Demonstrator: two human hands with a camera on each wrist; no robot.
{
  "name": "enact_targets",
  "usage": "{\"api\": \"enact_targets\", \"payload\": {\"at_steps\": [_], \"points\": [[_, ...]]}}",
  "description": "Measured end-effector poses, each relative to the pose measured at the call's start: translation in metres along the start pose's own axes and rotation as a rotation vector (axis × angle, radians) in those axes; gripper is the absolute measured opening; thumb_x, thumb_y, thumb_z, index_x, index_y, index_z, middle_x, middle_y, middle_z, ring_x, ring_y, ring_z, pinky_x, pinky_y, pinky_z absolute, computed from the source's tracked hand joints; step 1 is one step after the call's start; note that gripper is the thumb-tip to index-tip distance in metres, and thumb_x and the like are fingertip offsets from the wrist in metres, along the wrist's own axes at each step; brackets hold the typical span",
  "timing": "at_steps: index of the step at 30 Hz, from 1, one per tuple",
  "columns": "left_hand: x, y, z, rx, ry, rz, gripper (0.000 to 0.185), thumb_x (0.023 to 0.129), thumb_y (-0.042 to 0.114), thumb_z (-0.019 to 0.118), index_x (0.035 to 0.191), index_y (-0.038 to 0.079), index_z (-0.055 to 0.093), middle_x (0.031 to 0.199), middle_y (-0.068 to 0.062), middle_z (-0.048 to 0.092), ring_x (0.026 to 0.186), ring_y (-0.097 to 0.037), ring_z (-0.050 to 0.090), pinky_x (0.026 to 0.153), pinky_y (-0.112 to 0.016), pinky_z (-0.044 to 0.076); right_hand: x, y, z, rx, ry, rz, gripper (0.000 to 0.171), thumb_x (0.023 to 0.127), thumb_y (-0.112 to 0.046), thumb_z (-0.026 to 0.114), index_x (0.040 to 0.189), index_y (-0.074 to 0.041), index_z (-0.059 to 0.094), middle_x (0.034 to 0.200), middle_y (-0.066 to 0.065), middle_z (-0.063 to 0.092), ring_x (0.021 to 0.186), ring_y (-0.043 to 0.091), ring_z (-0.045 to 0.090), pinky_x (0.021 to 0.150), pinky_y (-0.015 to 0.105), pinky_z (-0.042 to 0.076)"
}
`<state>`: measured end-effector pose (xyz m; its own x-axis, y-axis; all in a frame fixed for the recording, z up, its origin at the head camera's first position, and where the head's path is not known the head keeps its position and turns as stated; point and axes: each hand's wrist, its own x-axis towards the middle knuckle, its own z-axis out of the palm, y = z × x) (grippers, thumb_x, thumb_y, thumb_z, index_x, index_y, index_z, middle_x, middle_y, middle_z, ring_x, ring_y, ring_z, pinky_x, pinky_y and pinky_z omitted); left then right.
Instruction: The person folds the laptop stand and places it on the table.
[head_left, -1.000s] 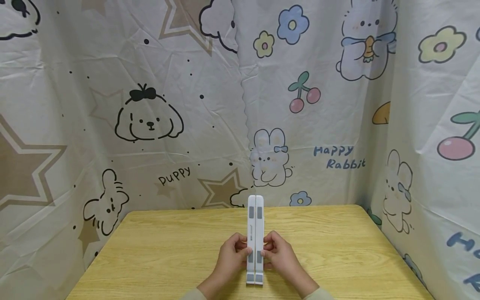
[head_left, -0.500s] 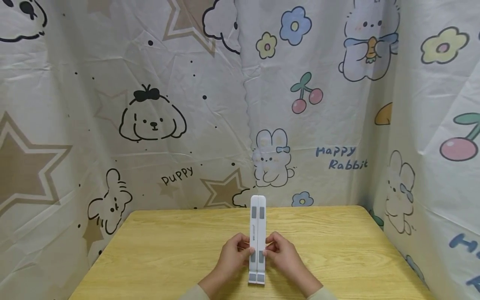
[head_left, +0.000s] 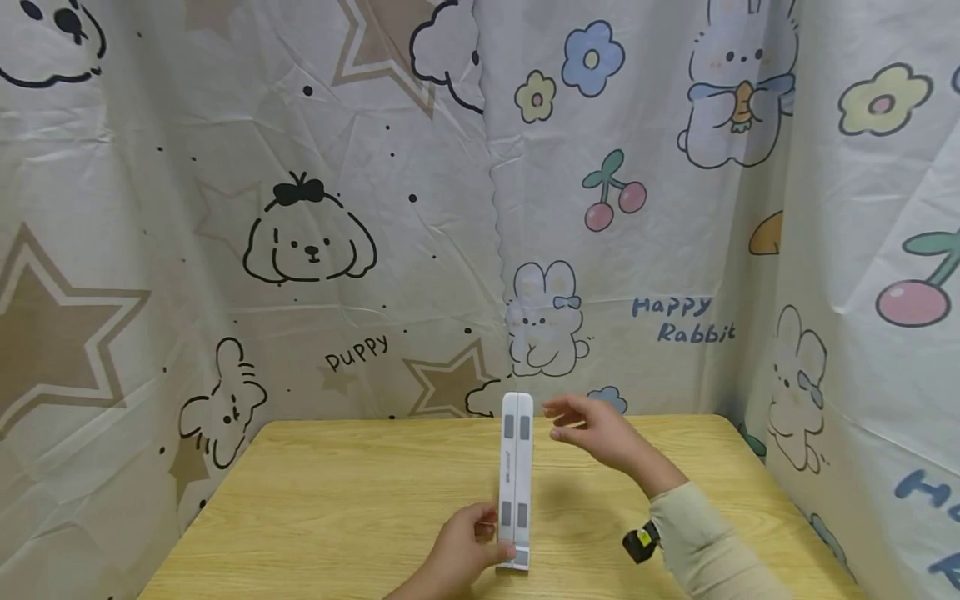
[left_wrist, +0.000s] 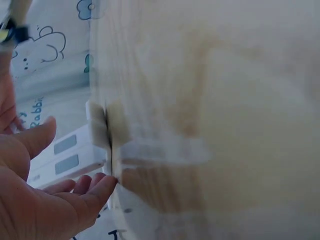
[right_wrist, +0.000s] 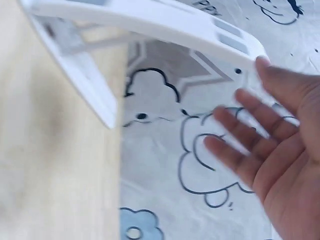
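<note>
A white folding laptop stand (head_left: 515, 467) with grey pads stands on the table, its long arm raised. In the right wrist view the laptop stand (right_wrist: 165, 22) shows its base and a strut beneath the arm. My left hand (head_left: 467, 546) is low at the stand's left side, thumb in front of it. The left wrist view has this left hand (left_wrist: 55, 195) with thumb and fingers spread apart, fingertips by the base; contact is hard to tell. My right hand (head_left: 600, 429) is raised right of the stand's top, fingers loosely extended, holding nothing.
A wooden-look table (head_left: 360, 500) carries the stand. Behind and beside it hang cartoon-printed curtains (head_left: 420, 275). A small black device (head_left: 640, 543) sits at the right wrist, by a pale sleeve (head_left: 705, 533).
My right hand has let go of the stand's lower side and risen to near its top, on the right. My left hand has slid down toward the base. The stand stays upright.
</note>
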<state>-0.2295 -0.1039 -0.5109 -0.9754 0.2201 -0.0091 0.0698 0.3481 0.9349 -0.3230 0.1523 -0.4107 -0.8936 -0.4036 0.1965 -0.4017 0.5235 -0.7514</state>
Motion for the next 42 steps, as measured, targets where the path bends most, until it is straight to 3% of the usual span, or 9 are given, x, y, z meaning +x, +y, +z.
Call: {"api": "enact_targets", "payload": {"at_steps": [6,10,13,20,27,32,36,40,42], "points": [[0.0,-0.004,0.009,0.024,-0.035,-0.02,0.065,0.073,0.003,0.091,0.131,-0.005,0.062,0.114,-0.008,0.063,0.103,-0.024,0.06,0.092,-0.046,0.055,0.022,-0.011,-0.018,-0.05,-0.119,-0.135,0.054,0.097,-0.015,0.072,0.148,-0.021,0.056,0.152,0.004,0.054,0.139,0.034,0.051,0.114,0.057,0.043],[0.002,-0.007,0.016,0.071,-0.033,0.015,0.061,0.07,0.003,0.093,0.124,-0.006,0.067,0.106,-0.008,0.061,0.096,-0.021,0.059,0.082,-0.035,0.057,0.032,-0.014,-0.022,-0.113,-0.223,-0.188,0.062,0.096,-0.006,0.07,0.152,-0.025,0.052,0.161,0.0,0.044,0.148,0.032,0.038,0.117,0.057,0.037],[0.005,-0.008,0.02,0.104,-0.029,0.047,0.06,0.068,0.001,0.093,0.122,-0.008,0.068,0.1,-0.006,0.06,0.092,-0.019,0.058,0.077,-0.029,0.056,0.035,-0.011,-0.024,-0.116,-0.249,-0.178,0.061,0.096,-0.002,0.068,0.15,-0.027,0.054,0.16,0.0,0.044,0.148,0.032,0.04,0.115,0.056,0.041],[0.008,-0.013,0.024,0.142,-0.021,0.153,0.054,0.061,-0.009,0.089,0.113,-0.009,0.072,0.089,-0.004,0.064,0.083,-0.013,0.057,0.071,-0.025,0.053,0.037,-0.002,-0.026,-0.068,-0.199,-0.166,0.053,0.096,-0.004,0.069,0.142,-0.03,0.062,0.149,-0.001,0.057,0.136,0.028,0.055,0.107,0.051,0.051],[0.017,-0.016,0.013,0.165,-0.124,0.142,0.053,0.068,-0.001,0.092,0.117,-0.007,0.073,0.091,-0.002,0.064,0.083,-0.011,0.06,0.073,-0.023,0.055,0.029,-0.001,-0.034,-0.081,-0.149,-0.153,0.047,0.091,-0.007,0.075,0.134,-0.025,0.069,0.135,0.003,0.068,0.117,0.024,0.068,0.092,0.038,0.059],[0.028,-0.018,-0.002,0.201,-0.205,0.152,0.054,0.069,0.0,0.091,0.121,-0.001,0.073,0.092,0.0,0.064,0.085,-0.008,0.06,0.077,-0.021,0.055,0.024,-0.005,-0.037,-0.103,-0.113,-0.12,0.044,0.088,-0.012,0.079,0.129,-0.026,0.072,0.125,0.003,0.073,0.1,0.016,0.071,0.074,0.029,0.054],[0.036,-0.018,-0.012,0.22,-0.269,0.164,0.055,0.07,0.0,0.09,0.123,0.001,0.073,0.094,0.003,0.066,0.089,-0.008,0.061,0.081,-0.022,0.056,0.018,-0.006,-0.039,-0.12,-0.074,-0.11,0.042,0.085,-0.012,0.081,0.126,-0.022,0.074,0.12,0.004,0.075,0.098,0.013,0.072,0.073,0.025,0.055],[0.039,-0.016,-0.017,0.204,-0.282,0.143,0.057,0.071,-0.003,0.089,0.124,0.0,0.072,0.095,0.003,0.07,0.09,-0.009,0.064,0.082,-0.024,0.057,0.014,-0.007,-0.039,-0.204,-0.033,-0.149,0.043,0.084,-0.012,0.083,0.125,-0.02,0.074,0.116,0.003,0.077,0.085,0.009,0.069,0.066,0.025,0.052],[0.036,-0.015,-0.017,0.211,-0.259,0.128,0.056,0.07,-0.004,0.089,0.124,0.001,0.072,0.095,0.003,0.071,0.09,-0.009,0.064,0.082,-0.023,0.057,0.013,-0.008,-0.039,-0.263,-0.03,-0.175,0.044,0.085,-0.013,0.082,0.127,-0.02,0.073,0.119,0.001,0.076,0.087,0.009,0.068,0.069,0.027,0.054]]}}
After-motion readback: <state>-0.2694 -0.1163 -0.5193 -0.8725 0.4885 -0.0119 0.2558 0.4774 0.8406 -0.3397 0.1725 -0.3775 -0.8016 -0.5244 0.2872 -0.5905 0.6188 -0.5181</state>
